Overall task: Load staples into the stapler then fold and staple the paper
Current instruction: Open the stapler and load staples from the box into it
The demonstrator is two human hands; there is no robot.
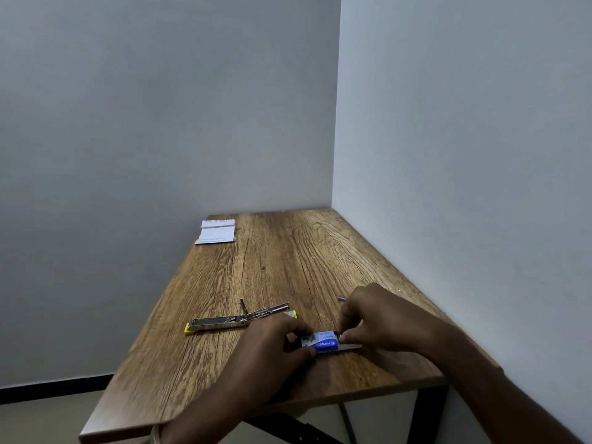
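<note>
Left hand [278, 341] fingers curled gripping staple box [320, 342], right hand [374, 318] fingers pinching its end, stapler [238, 319] opened beside.

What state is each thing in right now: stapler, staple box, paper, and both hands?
stapler: lying opened out flat on the table, untouched
staple box: held in both hands, inner tray slid partly out
paper: at the far corner, untouched
left hand: gripping the box
right hand: pinching the tray end

Left hand [278, 339], right hand [373, 318], both pinching
</note>
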